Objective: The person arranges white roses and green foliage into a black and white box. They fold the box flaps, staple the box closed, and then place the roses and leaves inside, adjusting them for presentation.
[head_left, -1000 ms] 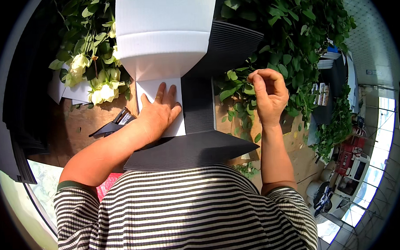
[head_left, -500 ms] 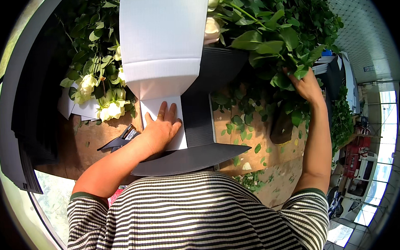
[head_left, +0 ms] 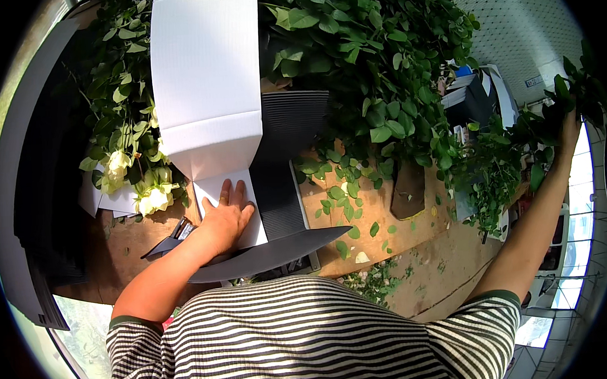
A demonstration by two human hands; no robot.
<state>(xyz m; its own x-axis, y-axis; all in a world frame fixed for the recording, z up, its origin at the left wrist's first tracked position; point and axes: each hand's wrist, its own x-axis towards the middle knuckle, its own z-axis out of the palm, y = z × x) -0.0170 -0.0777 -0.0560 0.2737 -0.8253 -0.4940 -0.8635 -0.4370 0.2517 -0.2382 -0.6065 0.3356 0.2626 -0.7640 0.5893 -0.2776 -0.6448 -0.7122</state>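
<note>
The left hand (head_left: 225, 223) lies flat and spread on the near part of the white cardboard (head_left: 206, 65), which extends beyond it; well to the right, the right hand (head_left: 570, 127) grasps leafy stems (head_left: 563, 95).

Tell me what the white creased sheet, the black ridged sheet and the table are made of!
White creased sheet: seems matte corrugated card, with faint lines and neat folds.
Black ridged sheet: dull corrugated card or plastic; the raised ribs fit both.
Table: probably unpolished wood, from its patchy brown, unshiny top.
</note>
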